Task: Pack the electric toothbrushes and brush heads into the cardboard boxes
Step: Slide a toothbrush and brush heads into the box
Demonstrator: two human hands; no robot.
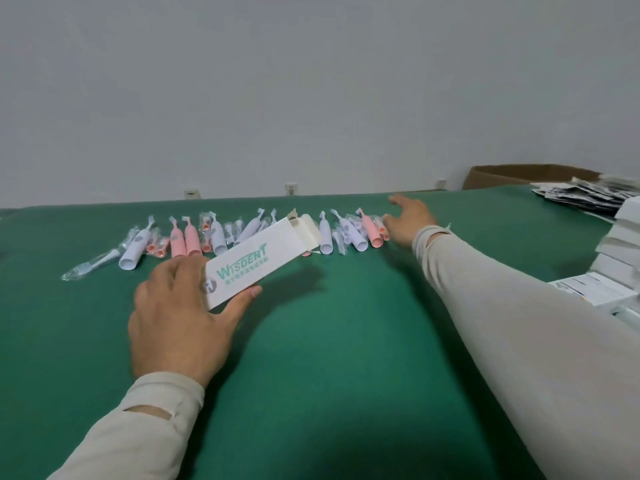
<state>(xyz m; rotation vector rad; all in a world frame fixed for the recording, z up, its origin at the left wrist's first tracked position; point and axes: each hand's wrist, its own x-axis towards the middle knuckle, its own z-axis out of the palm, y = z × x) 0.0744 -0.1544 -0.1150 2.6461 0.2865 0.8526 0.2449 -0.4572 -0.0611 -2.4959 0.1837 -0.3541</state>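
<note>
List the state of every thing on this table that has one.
white box: far end open, flaps out, held off the cloth
left hand: grips the box's near end
right hand: open, fingers spread beside the toothbrushes
pink toothbrush: lying loose, unpacked
brown carton: open on top

Green table cover (346,358); grey wall (311,81); wall sockets (291,188).

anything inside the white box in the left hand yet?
The white box, held by the left hand, has its far end open with flaps spread. Only bare inner card shows at the mouth; the interior deeper in is hidden by the box walls, so contents cannot be confirmed.
</note>
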